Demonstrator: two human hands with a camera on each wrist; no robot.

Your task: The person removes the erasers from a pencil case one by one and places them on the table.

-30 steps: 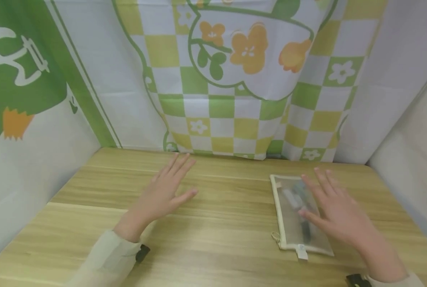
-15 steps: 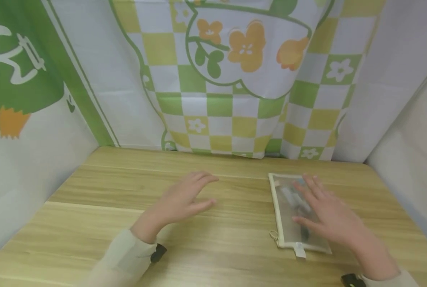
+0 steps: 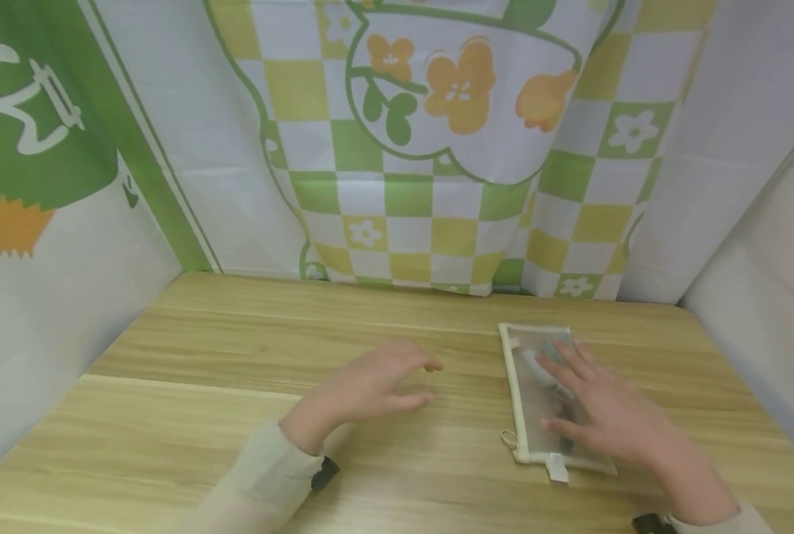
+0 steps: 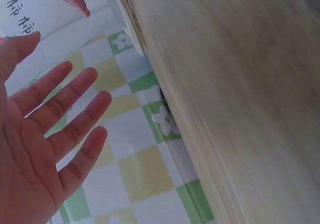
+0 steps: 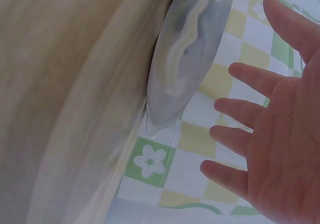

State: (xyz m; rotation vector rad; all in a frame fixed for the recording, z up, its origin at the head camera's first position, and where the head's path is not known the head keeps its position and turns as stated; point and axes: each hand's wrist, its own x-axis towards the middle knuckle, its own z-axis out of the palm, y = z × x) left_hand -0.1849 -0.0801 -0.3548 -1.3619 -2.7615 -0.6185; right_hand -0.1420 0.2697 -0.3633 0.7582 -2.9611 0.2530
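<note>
Head view: the right hand hangs over the pouch and hides much of its right side. The contents are hard to make out; only pale, bluish and dark shapes show, blurred. Pale sleeves run off the bottom edge, and a dark wrist piece on the right is cut off too. In the left wrist view, fingertips of the other hand enter at the top, the rest out of frame, and the near table surface is a blur.

The pouch lies flat on the right part of the table. It is a cloudy, see-through rectangle with a cream zip edge, a small ring pull and a white cloth tag. From the right wrist it looks ribbed and bulging, with a gap between it and the palm.

Right fingers are spread wide, holding nothing. The left hand, left of the pouch and apart from it, has parted, slightly bent fingers around bare air. The table has streaky wood grain; behind hangs a creased checked cloth with 3 orange flower shapes.
</note>
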